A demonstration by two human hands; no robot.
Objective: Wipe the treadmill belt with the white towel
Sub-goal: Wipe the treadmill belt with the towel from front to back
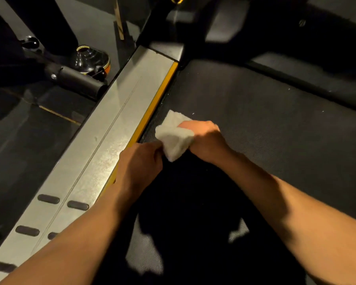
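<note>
While both hands are on it, the white towel (pixel 176 136) sits bunched up over the left edge of the treadmill belt (pixel 255 120), just beside the yellow strip (pixel 158 95) that runs along the silver side rail (pixel 103 145). So the right hand (pixel 206 140) is closed around the towel's right side, fingers curled into the cloth, knuckles up. And the left hand (pixel 140 163) is curled too, pinching the near corner of the towel, with its wrist over the yellow strip. Can't really tell whether the cloth is pressed onto the belt or held just above it (the lighting is pretty dim). Belt is dark and textured, with a few tiny pale specks further up. The rail has dark oval grip pads (pixel 48 198) down at the near end. Off to the left on the floor there's a black machine foot (pixel 90 58) with an orange-and-yellow band, well apart from the towel.
</note>
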